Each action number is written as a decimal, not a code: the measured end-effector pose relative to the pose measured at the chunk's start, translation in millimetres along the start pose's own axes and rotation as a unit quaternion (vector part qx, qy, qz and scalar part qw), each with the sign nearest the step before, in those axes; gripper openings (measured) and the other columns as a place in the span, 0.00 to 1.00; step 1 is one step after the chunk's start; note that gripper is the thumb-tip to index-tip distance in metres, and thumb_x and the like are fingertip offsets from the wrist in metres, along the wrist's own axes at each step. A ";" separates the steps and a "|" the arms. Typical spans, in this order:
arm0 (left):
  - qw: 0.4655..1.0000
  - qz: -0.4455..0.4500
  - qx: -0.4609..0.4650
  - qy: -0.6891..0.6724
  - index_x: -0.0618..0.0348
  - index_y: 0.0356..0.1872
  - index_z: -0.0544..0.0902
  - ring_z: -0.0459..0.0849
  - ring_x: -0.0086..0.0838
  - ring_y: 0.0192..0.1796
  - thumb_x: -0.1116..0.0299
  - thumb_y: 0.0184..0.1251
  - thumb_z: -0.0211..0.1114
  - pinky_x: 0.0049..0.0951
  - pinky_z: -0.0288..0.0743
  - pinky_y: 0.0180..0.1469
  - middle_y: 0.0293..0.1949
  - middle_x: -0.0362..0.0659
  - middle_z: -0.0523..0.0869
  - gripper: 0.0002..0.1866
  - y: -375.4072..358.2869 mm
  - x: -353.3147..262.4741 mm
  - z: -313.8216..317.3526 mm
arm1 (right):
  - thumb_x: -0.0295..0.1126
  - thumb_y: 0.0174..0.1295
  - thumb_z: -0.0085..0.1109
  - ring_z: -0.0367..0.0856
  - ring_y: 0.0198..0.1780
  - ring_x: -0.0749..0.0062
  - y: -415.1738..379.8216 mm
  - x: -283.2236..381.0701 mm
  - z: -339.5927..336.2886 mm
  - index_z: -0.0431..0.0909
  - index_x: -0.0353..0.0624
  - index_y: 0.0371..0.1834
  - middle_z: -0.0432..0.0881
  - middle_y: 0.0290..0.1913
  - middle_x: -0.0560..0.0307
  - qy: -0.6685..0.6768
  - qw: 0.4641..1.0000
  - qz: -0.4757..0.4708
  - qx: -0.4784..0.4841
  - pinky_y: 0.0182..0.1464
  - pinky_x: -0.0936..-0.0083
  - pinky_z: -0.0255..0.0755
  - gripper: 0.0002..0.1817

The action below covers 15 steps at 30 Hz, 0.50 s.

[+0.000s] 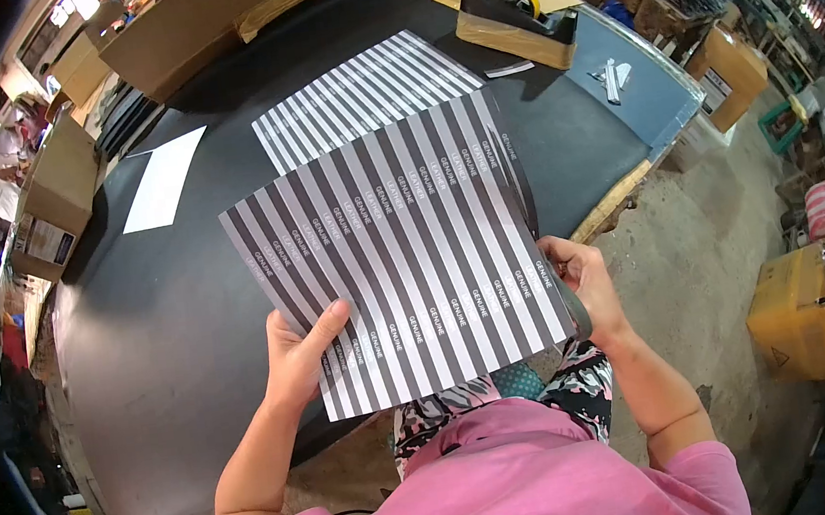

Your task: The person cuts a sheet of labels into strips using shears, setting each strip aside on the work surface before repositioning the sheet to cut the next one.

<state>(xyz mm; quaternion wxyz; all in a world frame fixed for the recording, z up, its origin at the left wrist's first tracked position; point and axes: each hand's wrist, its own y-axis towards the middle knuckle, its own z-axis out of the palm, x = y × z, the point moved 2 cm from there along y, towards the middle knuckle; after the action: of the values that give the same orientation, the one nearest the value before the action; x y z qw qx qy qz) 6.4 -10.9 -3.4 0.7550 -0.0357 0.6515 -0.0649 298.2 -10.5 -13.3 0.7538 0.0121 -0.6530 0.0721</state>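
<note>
A sheet printed with black and silver stripes (pixel 398 259), lettered "GENUINE LEATHER", is held up over the table. My left hand (pixel 307 354) grips its lower left edge, thumb on top and fingers hidden beneath. At the sheet's right edge my right hand (pixel 586 284) is closed around what looks like a pair of scissors (pixel 577 313); a dark handle loop shows, while the blades are hidden. A narrow dark strip (pixel 513 161) curves away along that same edge. Another striped sheet (pixel 365 96) lies flat behind, partly covered by the held one.
The black-topped table (pixel 154 385) carries a white paper piece (pixel 166 180) at left. Far right stand a tape dispenser (pixel 519 25) and small scraps (pixel 612 79) on a grey-blue surface. Cardboard boxes (pixel 50 205) line the left side; another box (pixel 795 308) stands on the floor at right.
</note>
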 end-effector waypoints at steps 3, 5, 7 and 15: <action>1.000 -0.017 -0.011 -0.010 0.66 0.44 0.79 0.83 0.22 0.38 0.70 0.61 0.66 0.24 0.78 0.42 0.39 0.44 0.84 0.13 -5.0 6.4 -7.8 | 0.23 0.46 0.68 0.78 0.35 0.85 1.3 0.3 6.3 0.72 0.28 0.46 0.81 0.35 0.58 0.005 1.000 0.011 0.026 0.38 0.87 0.71 0.23; 0.999 -0.014 0.000 -0.036 0.66 0.44 0.79 0.83 0.23 0.38 0.70 0.60 0.66 0.24 0.78 0.42 0.39 0.44 0.84 0.14 -6.8 10.2 -11.2 | 0.23 0.47 0.68 0.78 0.35 0.85 2.2 3.0 12.4 0.72 0.28 0.46 0.81 0.35 0.58 0.009 1.000 0.015 0.022 0.38 0.87 0.72 0.23; 0.999 -0.015 0.000 -0.038 0.66 0.44 0.79 0.83 0.23 0.38 0.70 0.60 0.66 0.24 0.77 0.42 0.39 0.44 0.84 0.14 -8.0 11.3 -12.6 | 0.24 0.47 0.68 0.78 0.35 0.85 2.8 4.9 16.8 0.72 0.28 0.46 0.81 0.34 0.58 0.005 1.000 0.014 0.015 0.38 0.87 0.72 0.23; 0.999 -0.003 -0.008 -0.037 0.67 0.44 0.79 0.83 0.23 0.38 0.70 0.60 0.66 0.24 0.77 0.42 0.39 0.45 0.84 0.14 -12.2 2.5 -17.1 | 0.26 0.46 0.68 0.77 0.33 0.86 2.7 5.8 23.2 0.73 0.29 0.44 0.80 0.32 0.60 -0.036 0.999 -0.004 0.014 0.36 0.88 0.70 0.22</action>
<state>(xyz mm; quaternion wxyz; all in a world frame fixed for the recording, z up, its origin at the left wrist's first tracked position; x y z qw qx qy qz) -10.8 -22.8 -6.7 0.7781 -0.0462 0.6234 -0.0610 275.8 -9.9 -4.4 0.7298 0.0284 -0.6787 0.0777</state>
